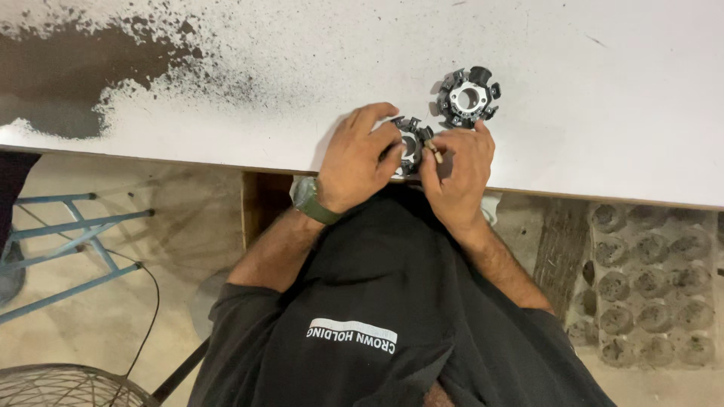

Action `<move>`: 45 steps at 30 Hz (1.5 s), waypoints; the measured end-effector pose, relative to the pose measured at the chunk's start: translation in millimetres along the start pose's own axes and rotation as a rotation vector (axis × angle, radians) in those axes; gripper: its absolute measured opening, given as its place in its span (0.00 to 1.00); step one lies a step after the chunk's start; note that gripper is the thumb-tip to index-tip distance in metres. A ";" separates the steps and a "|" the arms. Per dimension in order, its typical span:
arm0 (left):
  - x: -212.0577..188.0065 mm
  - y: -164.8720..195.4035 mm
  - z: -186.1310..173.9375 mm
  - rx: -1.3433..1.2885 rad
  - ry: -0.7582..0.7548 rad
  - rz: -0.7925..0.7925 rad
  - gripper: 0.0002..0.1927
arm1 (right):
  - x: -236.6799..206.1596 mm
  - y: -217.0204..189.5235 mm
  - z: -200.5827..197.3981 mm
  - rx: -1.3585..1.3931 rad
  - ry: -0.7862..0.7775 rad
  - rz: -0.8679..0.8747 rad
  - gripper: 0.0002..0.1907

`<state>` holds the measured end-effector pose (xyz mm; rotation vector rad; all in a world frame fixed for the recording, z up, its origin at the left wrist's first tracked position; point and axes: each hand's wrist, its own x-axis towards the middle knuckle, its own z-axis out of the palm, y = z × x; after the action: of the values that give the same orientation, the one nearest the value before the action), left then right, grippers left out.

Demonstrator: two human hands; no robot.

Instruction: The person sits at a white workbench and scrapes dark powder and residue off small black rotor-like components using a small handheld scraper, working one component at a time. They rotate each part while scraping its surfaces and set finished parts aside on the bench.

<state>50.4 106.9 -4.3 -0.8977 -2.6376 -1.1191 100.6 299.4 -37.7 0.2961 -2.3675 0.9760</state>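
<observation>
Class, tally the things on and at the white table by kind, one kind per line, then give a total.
Black round slotted stator-like parts: 2, one held in the hands, one lying on the white table
Small pale stick-like piece in the right hand: 1
Green wristwatch on the left wrist: 1
Total: 4

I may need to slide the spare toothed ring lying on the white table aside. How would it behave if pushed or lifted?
The spare toothed ring lies flat, so it would probably slide rather than roll or tip. It looks like rigid metal and plastic, so likely stiff and fairly heavy for its size. Its protruding teeth should give fingers grip, though they might snag on the table.
</observation>
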 end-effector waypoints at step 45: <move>-1.4 8.4 25.3 -0.070 0.081 -0.012 0.09 | -14.4 16.8 0.7 0.041 0.047 -0.142 0.17</move>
<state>58.9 128.3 -17.8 -0.8307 -2.5566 -1.2311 105.5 310.8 -56.1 0.4461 -2.2526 0.9548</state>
